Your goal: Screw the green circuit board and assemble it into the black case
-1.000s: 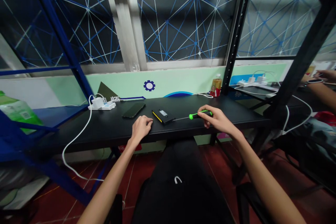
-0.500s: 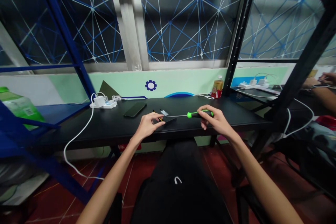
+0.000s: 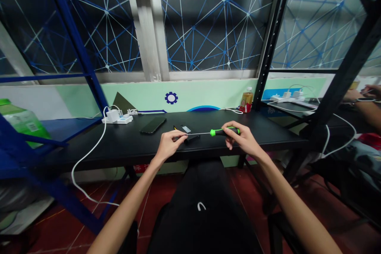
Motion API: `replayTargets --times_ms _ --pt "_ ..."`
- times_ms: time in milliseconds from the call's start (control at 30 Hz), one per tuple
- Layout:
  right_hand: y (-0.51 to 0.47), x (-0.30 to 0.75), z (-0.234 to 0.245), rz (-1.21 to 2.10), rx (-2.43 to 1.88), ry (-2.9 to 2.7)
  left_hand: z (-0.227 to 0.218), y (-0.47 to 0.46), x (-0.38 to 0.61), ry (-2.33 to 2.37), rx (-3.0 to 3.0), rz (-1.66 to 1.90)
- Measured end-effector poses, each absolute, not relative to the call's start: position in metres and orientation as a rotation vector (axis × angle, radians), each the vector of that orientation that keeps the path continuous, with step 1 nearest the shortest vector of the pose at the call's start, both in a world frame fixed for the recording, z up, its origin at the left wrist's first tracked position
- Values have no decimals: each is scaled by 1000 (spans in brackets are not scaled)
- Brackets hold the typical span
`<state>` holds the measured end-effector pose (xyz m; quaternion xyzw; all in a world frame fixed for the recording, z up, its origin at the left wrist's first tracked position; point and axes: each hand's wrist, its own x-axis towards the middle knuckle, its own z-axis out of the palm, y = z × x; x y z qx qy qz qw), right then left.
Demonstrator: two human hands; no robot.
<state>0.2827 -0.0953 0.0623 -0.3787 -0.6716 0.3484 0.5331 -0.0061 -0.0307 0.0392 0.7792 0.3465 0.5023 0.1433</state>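
Note:
My right hand [image 3: 241,138] grips the green-and-black handle of a screwdriver [image 3: 217,131], held level above the table with its thin metal shaft pointing left. My left hand [image 3: 172,143] is pinched closed, thumb against fingers, at the tip end of that shaft. Whether a small part also sits between those fingertips is hidden. Just behind and under the left fingertips lie a small dark piece [image 3: 194,138] and a small item with a pale label [image 3: 186,129]. A bit of yellow and black shows beside them, partly covered by the hand.
A dark phone [image 3: 153,125] lies left of my hands on the black table [image 3: 125,143]. Behind it is a white power strip [image 3: 117,118] with a cable hanging down. A drink bottle [image 3: 246,100] stands at the back right. Another person's arm [image 3: 369,107] shows at far right.
My left fingers, which were apart near the screwdriver's tip, have closed together at it. The screwdriver and right hand have shifted slightly left. The view has tilted a little.

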Motion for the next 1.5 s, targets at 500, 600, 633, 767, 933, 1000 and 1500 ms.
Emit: replayTargets --times_ms 500,600,633,767,933,1000,1500 --pt "-91 280 59 854 -861 -1583 37 -33 -2 889 1990 1458" --pt "-90 280 58 856 -848 -1578 34 -30 -4 919 1995 1475" --pt "-90 280 58 856 -846 -1577 33 -30 -4 935 2006 1480" --pt "-90 279 58 845 -862 -1580 31 -27 -6 1010 2103 1533" --pt "-90 278 58 861 -872 -1568 32 -29 -6 1052 2247 1567" --pt "-91 278 59 869 -868 -1567 32 -29 -6 1062 2288 1577" --pt "-88 277 56 863 -877 -1564 22 -23 -9 1146 2510 1581"
